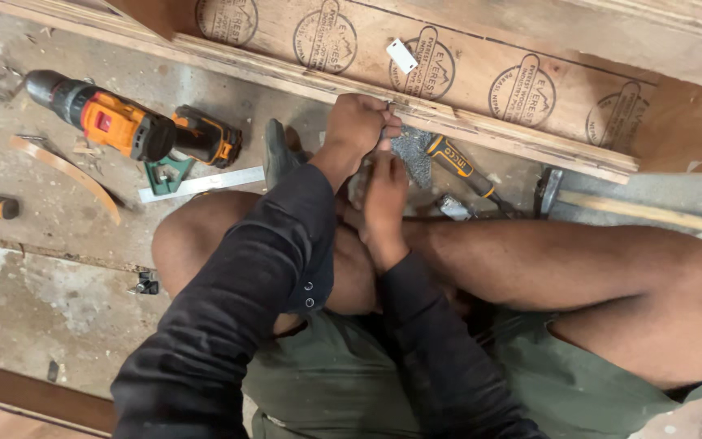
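My left hand (357,123), fingers curled into a loose fist, reaches forward on a black-sleeved arm, while my right hand (385,195) lies just below it, fingers extended upward, both between my bare bent knees.

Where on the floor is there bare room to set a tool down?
Bare floor lies lower left, below the curved wood strip and left of the knee. It is crowded by the hands: drill, square, screwdriver and hammer.
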